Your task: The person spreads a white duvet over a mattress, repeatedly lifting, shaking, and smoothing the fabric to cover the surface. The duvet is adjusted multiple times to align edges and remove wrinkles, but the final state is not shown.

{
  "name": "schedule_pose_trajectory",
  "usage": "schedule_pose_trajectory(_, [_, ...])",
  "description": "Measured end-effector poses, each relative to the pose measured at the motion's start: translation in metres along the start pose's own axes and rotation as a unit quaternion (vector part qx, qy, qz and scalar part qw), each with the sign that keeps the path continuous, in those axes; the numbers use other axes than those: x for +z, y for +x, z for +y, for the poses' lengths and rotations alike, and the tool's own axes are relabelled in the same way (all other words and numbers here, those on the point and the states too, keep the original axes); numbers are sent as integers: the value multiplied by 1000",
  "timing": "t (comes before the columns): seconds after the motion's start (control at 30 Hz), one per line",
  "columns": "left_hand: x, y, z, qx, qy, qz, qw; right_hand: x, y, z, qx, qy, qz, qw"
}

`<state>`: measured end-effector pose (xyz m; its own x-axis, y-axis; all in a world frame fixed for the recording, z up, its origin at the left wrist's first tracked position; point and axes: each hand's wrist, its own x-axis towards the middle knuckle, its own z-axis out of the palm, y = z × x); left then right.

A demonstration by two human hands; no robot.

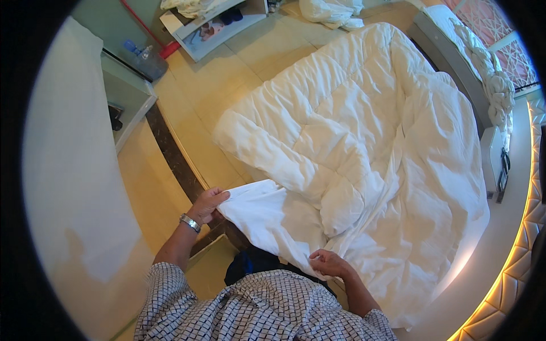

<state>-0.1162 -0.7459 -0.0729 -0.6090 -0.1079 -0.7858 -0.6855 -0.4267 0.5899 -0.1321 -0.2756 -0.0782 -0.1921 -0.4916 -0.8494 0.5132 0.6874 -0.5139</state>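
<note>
My left hand (pixel 207 204) is clenched around a corner of a white cover (pixel 257 211), just off the near left part of the puffy white duvet (pixel 352 125). My right hand (pixel 331 264) grasps the cover's near edge between curled fingers and thumb, at the near side of the duvet. Between my two hands the cover spreads out flat, with a few soft creases, and its far part meets the folded, bulky edge of the duvet. I wear a metal watch (pixel 190 223) on my left wrist and a checked shirt (pixel 256 312).

Beyond the duvet, a bundle of white cloth (pixel 333 11) sits on the tiled floor (pixel 205 91). To the far left of the duvet stand a low shelf unit (pixel 196 48) and a red dustpan (pixel 169 50). A grey-sided bed (pixel 449 62) is past its far right corner, and a padded, lit panel (pixel 515 250) curves along to its right.
</note>
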Motion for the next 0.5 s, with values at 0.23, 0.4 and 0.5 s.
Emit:
schedule_pose_trajectory(0.23, [98, -31, 21, 34, -171, -74, 982, 28, 6, -112, -377, -163, 279, 868])
schedule_pose_trajectory(0.4, [137, -22, 33, 25, -218, -134, 966, 52, 57, -165, -423, -154, 375, 810])
schedule_pose_trajectory(0.5, [129, -6, 47, 12, -245, -127, 961, 52, 80, -168, -360, -109, 345, 860])
